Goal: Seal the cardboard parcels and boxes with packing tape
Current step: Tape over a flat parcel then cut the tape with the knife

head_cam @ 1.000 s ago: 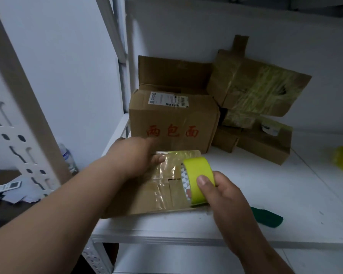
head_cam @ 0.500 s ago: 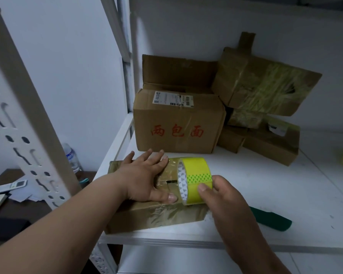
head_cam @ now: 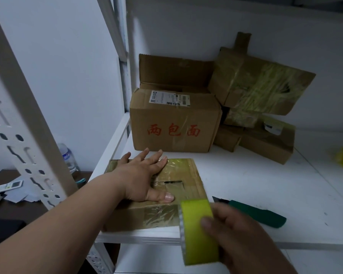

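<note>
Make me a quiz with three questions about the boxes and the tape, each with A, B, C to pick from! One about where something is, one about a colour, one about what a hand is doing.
1. Where does the green-handled knife lie?
A. On the white shelf, right of the flat parcel
B. On top of the big box
C. In the left hand

2. What colour is the writing on the big box?
A. Blue
B. Red
C. Black

3. What is the left hand doing?
A. Gripping the tape roll
B. Pointing at the wall
C. Pressing flat on the parcel, fingers spread

Answers:
1. A: the knife rests on the bare shelf beside the parcel's right edge.
2. B: three red characters show on the box's front.
3. C: the palm lies on the parcel's top, while the right hand holds the yellow tape roll.
</note>
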The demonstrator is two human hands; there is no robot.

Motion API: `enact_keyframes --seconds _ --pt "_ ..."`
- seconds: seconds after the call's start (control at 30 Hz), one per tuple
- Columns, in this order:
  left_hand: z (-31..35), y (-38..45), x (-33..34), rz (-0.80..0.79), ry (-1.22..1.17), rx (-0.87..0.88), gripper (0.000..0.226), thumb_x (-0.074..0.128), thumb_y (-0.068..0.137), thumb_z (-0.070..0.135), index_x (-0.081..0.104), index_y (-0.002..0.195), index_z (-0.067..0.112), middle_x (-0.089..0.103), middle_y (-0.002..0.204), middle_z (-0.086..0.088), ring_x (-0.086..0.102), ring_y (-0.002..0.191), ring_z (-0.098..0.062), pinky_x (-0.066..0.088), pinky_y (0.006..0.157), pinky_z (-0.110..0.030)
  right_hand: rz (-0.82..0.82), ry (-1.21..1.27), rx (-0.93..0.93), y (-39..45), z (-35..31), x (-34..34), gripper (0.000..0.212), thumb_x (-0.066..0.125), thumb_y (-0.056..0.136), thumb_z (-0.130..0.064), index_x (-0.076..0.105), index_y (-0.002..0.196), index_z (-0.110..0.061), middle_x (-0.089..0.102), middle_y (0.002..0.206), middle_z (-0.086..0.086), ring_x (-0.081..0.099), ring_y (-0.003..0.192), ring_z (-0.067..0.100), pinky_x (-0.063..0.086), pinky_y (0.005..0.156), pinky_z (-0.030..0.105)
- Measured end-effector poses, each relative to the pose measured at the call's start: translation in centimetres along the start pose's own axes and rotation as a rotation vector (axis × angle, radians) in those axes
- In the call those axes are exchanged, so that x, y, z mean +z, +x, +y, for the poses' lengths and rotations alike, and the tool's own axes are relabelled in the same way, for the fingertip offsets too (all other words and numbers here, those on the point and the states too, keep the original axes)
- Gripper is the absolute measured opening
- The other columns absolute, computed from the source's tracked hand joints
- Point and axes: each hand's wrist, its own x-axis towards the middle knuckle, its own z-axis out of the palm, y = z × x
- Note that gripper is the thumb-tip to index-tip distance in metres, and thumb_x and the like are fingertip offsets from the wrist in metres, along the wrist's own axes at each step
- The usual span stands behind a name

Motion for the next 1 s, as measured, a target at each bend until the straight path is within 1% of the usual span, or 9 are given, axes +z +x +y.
enact_keyframes --seconds 0.13,0.27,0.4,0.47,0.6,0.67,0.77,0.9,1.0 --pt "0.2 -0.1 0.0 0.0 0.013 -0.003 0.12 0.032 0.057 0.096 -0.008 0.154 0.04 -0.021 0.159 0.021 -0.021 0.148 -0.014 -0.009 0.119 -0.054 0.013 -0.129 0.106 0.0 2.2 -0.3 0.01 0.063 0.092 -0.021 0.069 0.091 -0.029 0.075 0.082 -0.013 0.07 0.077 0.001 0.057 0.083 0.028" --pt "-0.1 0.1 0.1 0.002 -0.004 0.001 0.13 0.022 0.043 0.102 -0.008 0.154 0.041 -0.02 0.159 0.021 -0.021 0.148 -0.013 -0.01 0.119 -0.053 0.066 -0.295 0.08 0.8 4.8 0.0 0.012 0.057 0.096 -0.031 0.063 0.085 -0.032 0.067 0.076 -0.01 0.06 0.069 -0.006 0.043 0.062 0.006" --pt "-0.4 0.1 0.2 0.026 -0.043 0.02 0.137 0.016 0.036 0.106 -0.006 0.154 0.041 -0.019 0.16 0.021 -0.021 0.148 -0.012 -0.012 0.118 -0.054 0.054 -0.385 0.062 1.3 6.3 0.3 0.02 0.055 0.097 -0.036 0.063 0.091 -0.019 0.057 0.074 -0.008 0.054 0.065 -0.006 0.039 0.059 0.008" --pt "-0.4 -0.2 0.3 0.068 -0.091 0.03 0.135 0.018 0.037 0.107 -0.003 0.154 0.042 -0.017 0.161 0.02 -0.019 0.148 -0.012 -0.012 0.118 -0.054 0.059 -0.357 0.076 1.3 6.6 0.2 0.022 0.055 0.096 -0.036 0.061 0.081 -0.021 0.054 0.066 -0.009 0.051 0.057 -0.009 0.038 0.056 0.008" --pt "0.7 -2.0 0.6 0.255 -0.084 0.079 0.109 0.024 0.056 0.098 0.012 0.152 0.049 0.008 0.162 0.021 0.003 0.149 -0.009 0.0 0.12 -0.049 0.144 -0.337 0.016 0.8 6.9 0.5 0.037 0.057 0.095 -0.036 0.043 0.066 -0.019 0.045 0.048 -0.014 0.046 0.051 -0.005 0.036 0.055 0.012" --pt "1.5 -3.0 0.8 0.207 -0.025 0.105 0.098 0.023 0.064 0.092 0.013 0.152 0.05 0.013 0.16 0.022 0.01 0.148 -0.007 0.004 0.12 -0.046 0.168 -0.323 0.003 0.8 7.1 0.6 0.038 0.058 0.095 -0.035 0.041 0.065 -0.019 0.046 0.048 -0.014 0.046 0.052 -0.003 0.035 0.055 0.013" --pt "1.9 -3.5 1.3 0.104 0.062 0.124 0.086 0.036 0.08 0.081 0.001 0.153 0.049 -0.001 0.163 0.02 -0.001 0.15 -0.009 -0.001 0.122 -0.046 0.186 -0.279 -0.028 0.6 7.4 0.8 0.035 0.058 0.095 -0.034 0.044 0.067 -0.018 0.043 0.05 -0.012 0.044 0.051 -0.001 0.035 0.055 0.014" --pt "1.2 -2.5 1.1 0.128 0.001 0.126 0.072 0.027 0.087 0.072 -0.001 0.15 0.053 -0.002 0.163 0.018 -0.007 0.151 -0.009 -0.004 0.122 -0.047 0.129 -0.162 -0.056 0.7 6.5 1.1 0.033 0.06 0.093 -0.041 0.055 0.065 -0.024 0.051 0.054 -0.012 0.047 0.055 -0.002 0.036 0.058 0.014" --pt "1.0 -1.4 0.5 0.142 0.017 0.13 0.063 0.032 0.096 0.063 -0.002 0.149 0.055 -0.001 0.164 0.015 -0.003 0.151 -0.012 -0.001 0.122 -0.05 0.094 -0.097 -0.063 1.3 5.6 1.0 0.03 0.062 0.066 -0.048 0.069 0.08 -0.022 0.064 0.069 0.0 0.057 0.069 0.006 0.043 0.067 0.021"
